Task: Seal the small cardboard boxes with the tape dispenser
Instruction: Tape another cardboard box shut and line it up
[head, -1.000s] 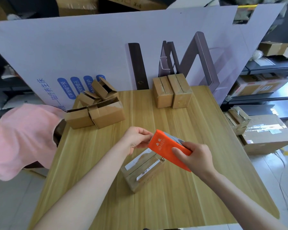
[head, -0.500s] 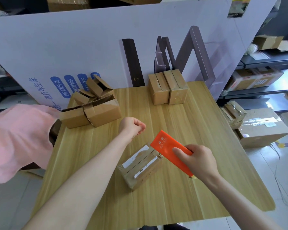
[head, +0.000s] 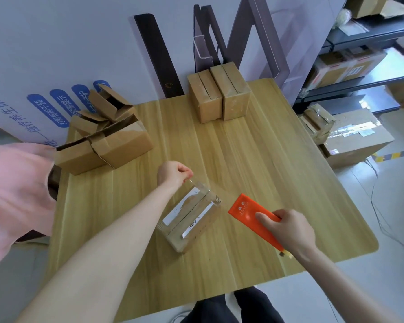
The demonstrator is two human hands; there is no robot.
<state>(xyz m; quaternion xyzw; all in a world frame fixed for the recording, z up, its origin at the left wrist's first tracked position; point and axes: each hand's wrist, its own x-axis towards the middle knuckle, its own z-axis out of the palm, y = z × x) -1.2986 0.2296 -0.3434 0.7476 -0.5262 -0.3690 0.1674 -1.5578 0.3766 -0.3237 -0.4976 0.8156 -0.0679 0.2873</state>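
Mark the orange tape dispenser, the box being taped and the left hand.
orange tape dispenser (head: 244, 209): head view, orange face near its far end.
box being taped (head: 194, 214): head view, top flap beside the seam.
left hand (head: 173, 174): head view, back of hand.

A pale wood-grain worktop (head: 254, 159) with rounded corners carried a small cardboard box (head: 191, 220) lying askew near its front middle, with white labels across its closed top flaps. A pair of closed boxes (head: 207, 99) stood side by side and touching at the far edge. A cluster of open-flapped boxes (head: 107, 145) sat at the far left corner, smaller open ones heaped behind them, well apart from the rest.
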